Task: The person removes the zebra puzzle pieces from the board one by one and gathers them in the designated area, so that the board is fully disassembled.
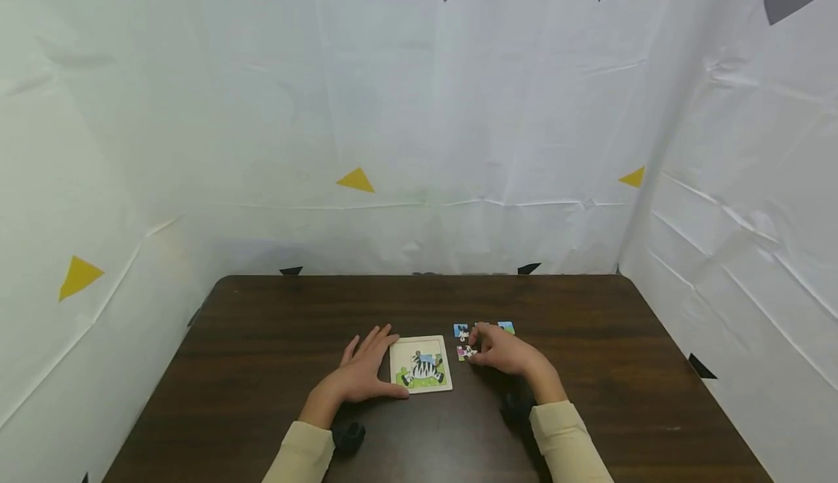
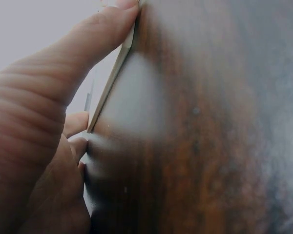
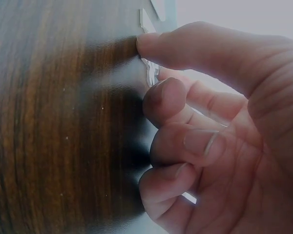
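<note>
A square wooden puzzle board (image 1: pixel 398 348) lies on the table, its tray partly filled with a zebra picture (image 1: pixel 424 371). My left hand (image 1: pixel 363 372) spreads along its left side. The index fingertip touches near the upper left corner, and the straight thumb rests against the near edge, as the left wrist view also shows. Right of the board, my right hand (image 1: pixel 511 353) has its thumb and index finger on a small pink and white puzzle piece (image 1: pixel 463 353). Its other fingers (image 3: pixel 178 141) curl in toward the palm. A blue puzzle piece (image 1: pixel 461 330) lies just beyond.
Another blue and green piece (image 1: pixel 506 327) lies past the right hand, with one more beside it mostly hidden by that hand. The dark wooden table (image 1: pixel 262 323) ends at a white sheet wall (image 1: pixel 419 141) printed with triangles on three sides.
</note>
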{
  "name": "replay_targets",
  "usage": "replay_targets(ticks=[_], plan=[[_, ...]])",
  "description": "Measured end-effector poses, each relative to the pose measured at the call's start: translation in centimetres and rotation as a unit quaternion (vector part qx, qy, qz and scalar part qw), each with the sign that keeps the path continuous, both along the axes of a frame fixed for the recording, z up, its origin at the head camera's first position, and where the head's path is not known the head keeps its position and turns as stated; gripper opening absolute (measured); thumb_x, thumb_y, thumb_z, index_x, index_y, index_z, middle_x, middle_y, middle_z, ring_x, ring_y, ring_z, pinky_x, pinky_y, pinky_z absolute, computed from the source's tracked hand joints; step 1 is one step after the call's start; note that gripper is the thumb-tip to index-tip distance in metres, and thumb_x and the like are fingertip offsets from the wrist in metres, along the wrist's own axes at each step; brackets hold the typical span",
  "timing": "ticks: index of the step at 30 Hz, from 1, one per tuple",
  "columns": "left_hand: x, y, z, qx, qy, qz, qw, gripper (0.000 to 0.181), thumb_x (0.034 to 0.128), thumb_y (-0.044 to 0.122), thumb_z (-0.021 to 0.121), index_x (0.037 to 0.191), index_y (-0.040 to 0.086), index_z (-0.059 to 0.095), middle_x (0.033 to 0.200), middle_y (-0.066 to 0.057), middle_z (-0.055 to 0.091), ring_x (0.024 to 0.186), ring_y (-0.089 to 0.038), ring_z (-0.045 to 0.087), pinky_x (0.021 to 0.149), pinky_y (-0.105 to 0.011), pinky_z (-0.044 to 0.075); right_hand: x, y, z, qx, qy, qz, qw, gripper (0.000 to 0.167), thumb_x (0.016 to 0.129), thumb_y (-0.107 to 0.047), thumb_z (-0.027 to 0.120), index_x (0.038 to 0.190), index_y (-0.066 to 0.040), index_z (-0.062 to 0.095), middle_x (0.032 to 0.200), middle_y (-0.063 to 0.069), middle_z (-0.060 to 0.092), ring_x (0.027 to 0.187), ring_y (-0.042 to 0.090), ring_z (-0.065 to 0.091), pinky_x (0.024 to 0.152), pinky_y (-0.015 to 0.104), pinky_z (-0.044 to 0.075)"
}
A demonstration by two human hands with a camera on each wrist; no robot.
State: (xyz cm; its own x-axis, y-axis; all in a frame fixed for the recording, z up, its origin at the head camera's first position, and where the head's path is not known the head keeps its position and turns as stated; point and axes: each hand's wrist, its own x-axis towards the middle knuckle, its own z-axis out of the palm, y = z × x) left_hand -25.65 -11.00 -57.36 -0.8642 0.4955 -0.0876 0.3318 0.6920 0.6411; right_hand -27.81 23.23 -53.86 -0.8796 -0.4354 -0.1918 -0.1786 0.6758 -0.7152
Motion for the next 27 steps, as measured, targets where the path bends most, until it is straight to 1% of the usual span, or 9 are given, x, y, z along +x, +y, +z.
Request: replay_targets(ticks=[1, 2, 5, 12, 13, 16, 22, 24, 27], plan=[[0.0, 0.0, 0.1, -0.004, -0.001, 0.001, 1.0000, 0.117, 0.0813, 0.068, 0.085, 0.169, 0.012, 0.033, 0.182, -0.013, 0.017, 0.169, -0.040, 0.011, 0.130, -0.071, 0.002, -0.1, 0.0, 0.0, 0.000, 0.001, 0.000, 1.0000, 0.025, 0.099, -0.011, 0.077, 0.115, -0.001, 0.062, 0.070, 0.000, 0.054, 0.060, 0.013, 0.047, 0.059, 0.029, 0.042], [0.1, 0.1, 0.4, -0.008, -0.007, 0.004, 0.9999, 0.117, 0.0810, 0.066, 0.087, 0.169, 0.011, 0.033, 0.182, -0.013, 0.017, 0.169, -0.040, 0.012, 0.131, -0.070, 0.002, -0.1, 0.0, 0.0, -0.002, 0.001, 0.001, 1.0000, 0.025, 0.099, -0.011, 0.077, 0.115, -0.001, 0.061, 0.070, 0.000, 0.054, 0.060, 0.013, 0.047, 0.059, 0.029, 0.042], [0.1, 0.3, 0.5, -0.021, -0.009, 0.010, 0.9997, 0.116, 0.0817, 0.064, 0.088, 0.170, 0.012, 0.032, 0.182, -0.012, 0.016, 0.169, -0.037, 0.011, 0.131, -0.069, 0.003, -0.2, 0.1, 0.1, -0.008, 0.001, 0.002, 1.0000, 0.025, 0.098, -0.011, 0.078, 0.115, -0.001, 0.061, 0.070, -0.001, 0.054, 0.060, 0.012, 0.047, 0.059, 0.029, 0.042], [-1.0, -0.1, -2.2, -0.003, 0.000, 0.010, 0.9999, 0.123, 0.0750, 0.076, 0.085, 0.171, 0.020, 0.032, 0.183, -0.005, 0.014, 0.170, -0.033, 0.009, 0.132, -0.067, -0.001, 0.0, -0.1, 0.7, -0.025, 0.012, -0.012, 0.9995, 0.025, 0.101, -0.014, 0.075, 0.118, -0.001, 0.062, 0.071, 0.000, 0.055, 0.062, 0.014, 0.047, 0.059, 0.030, 0.041], [-1.0, -0.1, -2.2, -0.004, -0.001, 0.010, 0.9999, 0.123, 0.0752, 0.075, 0.085, 0.171, 0.020, 0.032, 0.183, -0.005, 0.014, 0.170, -0.033, 0.009, 0.132, -0.067, -0.001, 0.1, -0.4, 0.8, -0.026, 0.016, -0.012, 0.9995, 0.025, 0.101, -0.014, 0.075, 0.118, -0.001, 0.063, 0.071, 0.000, 0.056, 0.062, 0.013, 0.047, 0.058, 0.030, 0.041], [-0.7, -0.2, -1.9, -0.006, -0.003, 0.011, 0.9999, 0.122, 0.0765, 0.073, 0.086, 0.171, 0.018, 0.031, 0.183, -0.007, 0.014, 0.170, -0.035, 0.009, 0.132, -0.067, -0.001, 0.3, -1.9, 1.1, -0.027, 0.028, -0.001, 0.9992, 0.025, 0.103, -0.015, 0.073, 0.120, -0.001, 0.063, 0.072, 0.000, 0.056, 0.061, 0.012, 0.047, 0.058, 0.028, 0.041], [-0.1, -0.2, -0.2, -0.012, -0.009, 0.010, 0.9998, 0.116, 0.0811, 0.066, 0.087, 0.170, 0.014, 0.033, 0.182, -0.011, 0.016, 0.169, -0.038, 0.011, 0.131, -0.070, 0.001, 0.7, -5.6, 1.0, -0.008, 0.038, 0.056, 0.9977, 0.030, 0.102, -0.016, 0.074, 0.126, -0.002, 0.064, 0.079, 0.001, 0.061, 0.064, 0.011, 0.051, 0.060, 0.027, 0.045], [0.0, -0.1, 0.1, -0.021, -0.009, 0.008, 0.9997, 0.115, 0.0828, 0.066, 0.085, 0.170, 0.014, 0.031, 0.182, -0.010, 0.016, 0.170, -0.037, 0.010, 0.132, -0.069, 0.001, 0.8, -6.5, 1.0, 0.000, 0.037, 0.070, 0.9969, 0.029, 0.102, -0.016, 0.074, 0.126, -0.002, 0.065, 0.080, 0.001, 0.063, 0.065, 0.011, 0.053, 0.061, 0.027, 0.046], [0.0, 0.2, 0.4, -0.026, -0.009, 0.005, 0.9996, 0.114, 0.0841, 0.067, 0.084, 0.171, 0.015, 0.031, 0.182, -0.009, 0.015, 0.170, -0.035, 0.009, 0.132, -0.068, 0.001, 0.9, -7.3, 0.9, 0.010, 0.033, 0.072, 0.9968, 0.025, 0.101, -0.016, 0.075, 0.121, -0.004, 0.067, 0.080, 0.001, 0.063, 0.064, 0.011, 0.054, 0.060, 0.028, 0.047]])
